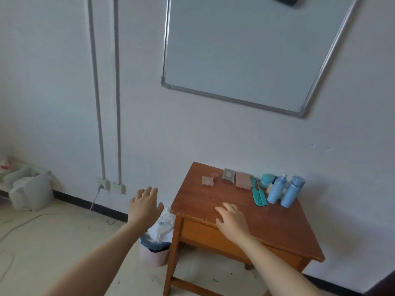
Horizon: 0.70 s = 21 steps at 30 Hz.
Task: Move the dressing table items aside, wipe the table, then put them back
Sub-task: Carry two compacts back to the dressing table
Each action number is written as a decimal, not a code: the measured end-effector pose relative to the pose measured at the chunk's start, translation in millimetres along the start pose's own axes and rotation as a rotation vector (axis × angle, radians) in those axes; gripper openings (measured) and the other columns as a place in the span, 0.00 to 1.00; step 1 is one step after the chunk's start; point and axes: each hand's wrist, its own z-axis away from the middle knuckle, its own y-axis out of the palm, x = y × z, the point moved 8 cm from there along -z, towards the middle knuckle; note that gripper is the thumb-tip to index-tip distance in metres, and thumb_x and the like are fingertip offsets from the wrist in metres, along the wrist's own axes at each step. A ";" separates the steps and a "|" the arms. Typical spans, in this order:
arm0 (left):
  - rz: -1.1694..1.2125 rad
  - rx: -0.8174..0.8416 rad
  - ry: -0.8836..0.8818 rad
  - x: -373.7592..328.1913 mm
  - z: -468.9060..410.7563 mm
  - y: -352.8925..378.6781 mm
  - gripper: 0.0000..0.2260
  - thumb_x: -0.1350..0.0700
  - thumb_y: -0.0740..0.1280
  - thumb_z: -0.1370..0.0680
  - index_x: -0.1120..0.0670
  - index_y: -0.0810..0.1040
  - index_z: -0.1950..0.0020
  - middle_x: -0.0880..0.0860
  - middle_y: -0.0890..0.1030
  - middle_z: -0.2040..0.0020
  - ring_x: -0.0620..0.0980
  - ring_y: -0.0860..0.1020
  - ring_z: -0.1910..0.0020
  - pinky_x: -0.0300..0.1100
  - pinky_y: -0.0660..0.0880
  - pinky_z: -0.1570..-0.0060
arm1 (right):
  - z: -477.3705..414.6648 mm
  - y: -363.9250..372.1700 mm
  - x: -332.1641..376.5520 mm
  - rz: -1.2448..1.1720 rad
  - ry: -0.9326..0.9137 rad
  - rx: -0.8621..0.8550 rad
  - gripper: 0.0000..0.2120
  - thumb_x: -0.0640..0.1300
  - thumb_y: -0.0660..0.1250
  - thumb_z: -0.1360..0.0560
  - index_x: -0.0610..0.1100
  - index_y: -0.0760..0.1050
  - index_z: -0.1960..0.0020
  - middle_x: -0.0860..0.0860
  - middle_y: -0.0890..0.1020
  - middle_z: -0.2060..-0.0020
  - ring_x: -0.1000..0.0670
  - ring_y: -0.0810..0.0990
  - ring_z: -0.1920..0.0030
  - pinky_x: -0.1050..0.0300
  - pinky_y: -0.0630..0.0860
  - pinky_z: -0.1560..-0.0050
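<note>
A small wooden dressing table point(277, 223) stands against the white wall. Along its back edge lie a small pink compact point(207, 180), a red jar point(214, 176), a framed mirror point(228, 174), a pink box point(243, 180), a teal comb point(259, 195), a teal round jar point(267, 180) and two blue bottles point(277, 190) point(292, 191). My right hand point(232, 218) hovers open over the table's front left part, fingers spread. My left hand point(145, 205) is open in the air left of the table, holding nothing.
A pink waste bin point(154, 253) with a plastic bag stands on the floor by the table's left leg. A whiteboard point(245, 50) hangs above. Wall sockets point(104, 185) with a cable and white containers point(30, 191) are at the left.
</note>
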 end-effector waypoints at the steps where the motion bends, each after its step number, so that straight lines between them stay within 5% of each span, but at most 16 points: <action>1: 0.004 0.014 0.013 0.7 -16.4 4.9 0.22 0.49 0.54 0.20 0.54 0.58 0.27 0.51 0.62 0.27 0.53 0.57 0.27 0.48 0.60 0.31 | -10.0 3.4 -1.8 -0.007 0.027 0.003 0.21 0.46 0.57 0.21 0.48 0.63 0.29 0.48 0.63 0.28 0.48 0.57 0.27 0.52 0.58 0.29; 13: 0.040 0.273 0.166 -52.0 -122.8 124.2 0.22 0.51 0.54 0.21 0.53 0.58 0.27 0.49 0.62 0.27 0.52 0.58 0.28 0.48 0.61 0.32 | -91.5 47.6 -83.5 -0.057 0.245 0.095 0.20 0.45 0.57 0.21 0.48 0.64 0.29 0.49 0.63 0.28 0.49 0.58 0.27 0.53 0.60 0.30; 21: -0.003 0.357 0.202 -108.0 -237.5 174.5 0.26 0.50 0.58 0.22 0.51 0.55 0.25 0.48 0.58 0.25 0.50 0.55 0.26 0.48 0.58 0.30 | -222.5 63.0 -137.2 -0.142 0.186 0.082 0.21 0.43 0.58 0.21 0.49 0.63 0.29 0.50 0.62 0.28 0.50 0.59 0.27 0.54 0.60 0.29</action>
